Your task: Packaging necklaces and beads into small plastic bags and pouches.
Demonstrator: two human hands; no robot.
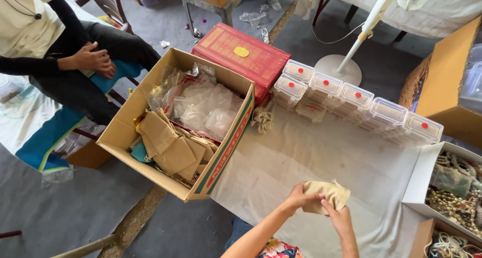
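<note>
At the lower centre of the frame both of the person's hands close on one small tan cloth pouch. The left hand grips its left end with fingers curled around the fabric, and the right hand comes up from below and to the right, thumb and fingers pinching the lower edge. The pouch lies between the two hands with its long axis running left to right, tilted a little upward toward the right, and its gathered mouth seems to point to the upper right, though the folds make that hard to confirm. Both hands touch it, neither one nearer. It is held just above a pale cloth sheet. At the right edge an open white box holds beads and necklaces. Left of centre stands one open cardboard box, with a stack of like pouches and clear plastic bags inside. Beyond the sheet runs a row of clear lidded containers, about six with red dots on their lids. Behind them is one red box, then a white fan stand. In the upper left another person's hand rests on a knee.
</note>
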